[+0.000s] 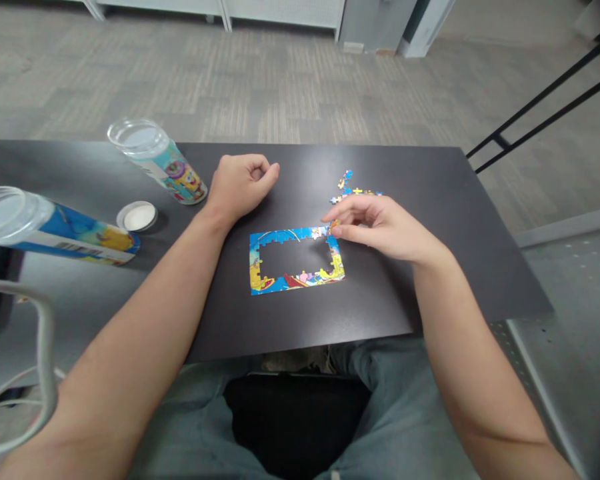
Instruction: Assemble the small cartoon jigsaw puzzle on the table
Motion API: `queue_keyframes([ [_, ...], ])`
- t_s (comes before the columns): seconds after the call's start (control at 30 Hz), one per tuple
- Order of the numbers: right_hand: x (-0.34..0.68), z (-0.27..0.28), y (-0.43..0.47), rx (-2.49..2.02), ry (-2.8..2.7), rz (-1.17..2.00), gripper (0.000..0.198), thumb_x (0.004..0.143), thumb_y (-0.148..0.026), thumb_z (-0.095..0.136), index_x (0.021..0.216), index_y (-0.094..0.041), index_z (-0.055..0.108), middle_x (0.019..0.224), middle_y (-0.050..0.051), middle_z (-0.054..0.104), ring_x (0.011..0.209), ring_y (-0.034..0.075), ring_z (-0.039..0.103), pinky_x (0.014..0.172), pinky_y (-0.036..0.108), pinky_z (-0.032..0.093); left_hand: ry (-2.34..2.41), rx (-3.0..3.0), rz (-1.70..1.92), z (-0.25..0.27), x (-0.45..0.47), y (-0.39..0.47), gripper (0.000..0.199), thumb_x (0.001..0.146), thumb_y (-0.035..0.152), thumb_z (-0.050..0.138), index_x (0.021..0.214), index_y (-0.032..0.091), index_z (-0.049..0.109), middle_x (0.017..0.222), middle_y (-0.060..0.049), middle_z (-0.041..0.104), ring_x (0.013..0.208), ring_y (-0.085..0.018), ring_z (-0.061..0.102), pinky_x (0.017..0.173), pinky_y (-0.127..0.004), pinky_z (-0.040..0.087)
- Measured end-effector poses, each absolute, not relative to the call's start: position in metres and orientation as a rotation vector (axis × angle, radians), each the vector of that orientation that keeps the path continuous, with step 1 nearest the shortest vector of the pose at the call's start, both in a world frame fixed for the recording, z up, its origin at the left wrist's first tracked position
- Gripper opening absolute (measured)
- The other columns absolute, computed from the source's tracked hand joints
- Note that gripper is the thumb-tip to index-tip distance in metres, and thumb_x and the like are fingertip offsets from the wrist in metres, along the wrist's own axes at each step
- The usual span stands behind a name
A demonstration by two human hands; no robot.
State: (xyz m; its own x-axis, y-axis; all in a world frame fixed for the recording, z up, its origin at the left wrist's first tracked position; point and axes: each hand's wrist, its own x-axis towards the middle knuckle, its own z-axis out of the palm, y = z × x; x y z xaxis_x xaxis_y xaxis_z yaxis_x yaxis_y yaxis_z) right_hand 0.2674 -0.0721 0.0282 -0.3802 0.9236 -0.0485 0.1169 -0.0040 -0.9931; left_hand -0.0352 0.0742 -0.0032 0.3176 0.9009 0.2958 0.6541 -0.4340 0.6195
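Observation:
A jigsaw puzzle border point(275, 287) lies on the dark table, its pieces joined into a rectangle around a bare middle. Over its top right corner is my right hand point(375, 223), with thumb and fingertips pinched on a small puzzle piece point(333, 225). My fingers partly cover that piece, and whether it is touching the border I cannot tell. Loose puzzle pieces point(347, 179) lie just beyond this hand, some of them partly hidden by it. My left hand point(243, 185) rests on the table above the border's left side, fingers curled into a loose fist with no object showing.
A clear-topped cartoon tube point(180, 177) stands left of my left hand. Nearer me is a second, blue tube point(80, 230), with a round white lid point(137, 216) between them. A pale cable point(45, 360) loops at the lower left. The table's point(505, 287) right edge is in view.

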Motion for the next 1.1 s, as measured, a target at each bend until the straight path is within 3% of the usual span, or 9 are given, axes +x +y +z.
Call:
queue_keyframes([
  [0.17,0.268,0.020,-0.072,-1.172,-1.569,1.484,0.042,0.086,-0.059,0.125,0.098,-0.036,0.092,0.095,0.003,0.091,0.091,0.029,0.080,0.090,0.049,0.067,1.378,2.193,0.855,-0.004,-0.036,0.074,0.042,0.110,0.046,0.076,0.074,0.030,0.062,0.063,0.001,0.047,0.069,-0.023,0.046,0.075,-0.045,0.034],
  [0.33,0.268,0.016,-0.073,-1.221,-1.547,1.553,0.042,0.079,-0.050,0.129,0.095,-0.036,0.093,0.098,0.003,0.094,0.095,0.030,0.085,0.099,0.051,0.073,1.383,2.208,0.813,-0.002,-0.035,0.073,0.038,0.112,0.047,0.072,0.079,0.029,0.066,0.065,0.002,0.051,0.071,-0.022,0.050,0.077,-0.044,0.036],
  [0.6,0.265,0.016,-0.077,-1.266,-1.660,1.523,0.034,0.087,-0.055,0.122,0.094,-0.037,0.095,0.101,0.005,0.097,0.097,0.034,0.089,0.098,0.054,0.075,1.419,2.184,0.792,0.000,-0.034,0.070,0.038,0.111,0.051,0.075,0.080,0.030,0.066,0.066,-0.001,0.050,0.077,-0.025,0.053,0.078,-0.044,0.036],
  [0.77,0.265,0.014,-0.075,-1.228,-1.685,1.532,0.039,0.084,-0.058,0.124,0.095,-0.031,0.098,0.102,0.006,0.099,0.096,0.031,0.090,0.096,0.047,0.072,1.412,2.199,0.760,0.005,-0.031,0.068,0.037,0.114,0.044,0.071,0.080,0.029,0.066,0.069,0.003,0.051,0.076,-0.021,0.049,0.080,-0.042,0.035],
  [0.9,0.267,0.012,-0.075,-1.231,-1.777,1.447,0.031,0.092,-0.053,0.115,0.096,-0.027,0.099,0.101,0.008,0.098,0.093,0.027,0.087,0.087,0.041,0.066,1.436,2.182,0.725,0.010,-0.027,0.066,0.036,0.115,0.035,0.075,0.081,0.027,0.067,0.068,0.007,0.051,0.075,-0.016,0.047,0.079,-0.037,0.034],
  [1.1,0.271,0.010,-0.074,-1.270,-1.826,1.322,0.026,0.101,-0.048,0.106,0.101,-0.025,0.094,0.090,0.004,0.087,0.078,0.020,0.069,0.072,0.039,0.049,1.467,2.179,0.738,0.011,-0.023,0.064,0.041,0.117,0.028,0.078,0.078,0.027,0.065,0.063,0.008,0.047,0.075,-0.017,0.046,0.079,-0.036,0.033],
])
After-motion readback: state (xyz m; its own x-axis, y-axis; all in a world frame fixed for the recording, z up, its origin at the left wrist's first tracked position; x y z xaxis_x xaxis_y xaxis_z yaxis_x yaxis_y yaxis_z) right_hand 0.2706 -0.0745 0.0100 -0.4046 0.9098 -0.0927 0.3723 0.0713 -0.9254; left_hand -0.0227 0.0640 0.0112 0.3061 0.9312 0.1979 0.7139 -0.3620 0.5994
